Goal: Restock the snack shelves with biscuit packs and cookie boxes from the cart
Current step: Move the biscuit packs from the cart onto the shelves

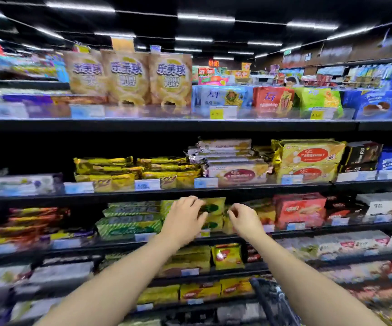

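Just left of the yellow biscuit packs [214, 208], a stack of green-striped packs [129, 222] is sitting tight against them, leaving no room to slide sideways. The left hand [185, 215] is lying against the yellow packs' left front with its fingers bent. Whether it is gripping or only pressing is too blurred to tell. The right hand [244, 217] is hovering at the packs' right edge, fingers curled with thumb and forefinger close together. I cannot tell if it is pinching the wrapper.

Likely trouble: the slick packs are standing at the shelf lip, so an uneven push could be tipping the top one forward onto the shelves below. The shelf board [190, 192] directly above the yellow packs is limiting how high the stack can go. Red boxes [299, 209] are crowding the right side. The cart [272, 300] is waiting below and right of the packs, its contents out of view.
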### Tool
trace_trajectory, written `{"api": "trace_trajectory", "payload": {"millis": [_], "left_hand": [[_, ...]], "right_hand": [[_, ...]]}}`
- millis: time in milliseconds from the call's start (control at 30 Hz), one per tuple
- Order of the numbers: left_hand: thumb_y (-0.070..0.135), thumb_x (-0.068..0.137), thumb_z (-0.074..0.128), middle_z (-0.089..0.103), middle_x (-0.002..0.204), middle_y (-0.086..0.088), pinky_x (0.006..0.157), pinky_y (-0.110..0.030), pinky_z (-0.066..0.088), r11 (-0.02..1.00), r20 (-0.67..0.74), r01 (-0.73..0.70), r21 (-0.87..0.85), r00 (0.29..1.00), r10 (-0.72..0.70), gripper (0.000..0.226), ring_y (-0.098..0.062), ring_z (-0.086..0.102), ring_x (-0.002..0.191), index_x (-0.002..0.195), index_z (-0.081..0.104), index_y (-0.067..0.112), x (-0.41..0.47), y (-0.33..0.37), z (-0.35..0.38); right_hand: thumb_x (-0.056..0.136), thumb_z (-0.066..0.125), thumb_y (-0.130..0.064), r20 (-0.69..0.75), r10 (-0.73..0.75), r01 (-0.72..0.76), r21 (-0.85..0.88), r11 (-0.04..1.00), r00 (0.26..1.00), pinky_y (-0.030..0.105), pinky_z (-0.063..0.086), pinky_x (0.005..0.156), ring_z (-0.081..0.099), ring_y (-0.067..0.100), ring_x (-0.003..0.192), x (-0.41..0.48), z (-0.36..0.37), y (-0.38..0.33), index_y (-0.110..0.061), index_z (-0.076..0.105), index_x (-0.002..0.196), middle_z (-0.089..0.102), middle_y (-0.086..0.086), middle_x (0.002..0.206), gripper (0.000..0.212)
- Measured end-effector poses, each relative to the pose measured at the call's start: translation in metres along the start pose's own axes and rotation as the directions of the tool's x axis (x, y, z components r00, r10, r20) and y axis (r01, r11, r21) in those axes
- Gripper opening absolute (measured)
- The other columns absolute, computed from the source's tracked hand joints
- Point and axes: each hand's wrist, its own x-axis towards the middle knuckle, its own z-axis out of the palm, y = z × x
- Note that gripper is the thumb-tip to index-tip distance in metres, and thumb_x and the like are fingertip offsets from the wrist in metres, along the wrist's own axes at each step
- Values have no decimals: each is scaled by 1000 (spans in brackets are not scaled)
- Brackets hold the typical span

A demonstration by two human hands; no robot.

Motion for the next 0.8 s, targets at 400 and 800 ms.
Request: {"api": "trace_trajectory", "payload": {"millis": [400, 800], "left_hand": [[46, 103, 35, 48, 136, -4, 105, -47, 39, 847, 346, 457, 272, 775, -529, 42, -31, 45, 124, 133, 50, 21, -342, -228, -84], [49, 98, 40, 52, 128, -5, 99, -45, 40, 387, 122, 843, 375, 369, -922, 40, -33, 51, 118, 128, 51, 25, -645, -364, -214]], "right_hand": [[101, 48, -34, 568, -389, 575, -189, 796, 725, 40, 52, 85, 59, 32, 112, -158, 234, -260, -20, 54, 131, 56, 8, 125, 35], [96, 45, -29, 738, -637, 898, 101, 429, 222, 40, 49, 85, 59, 33, 116, -330, 413, -549, -20, 57, 119, 57, 11, 123, 28]]}}
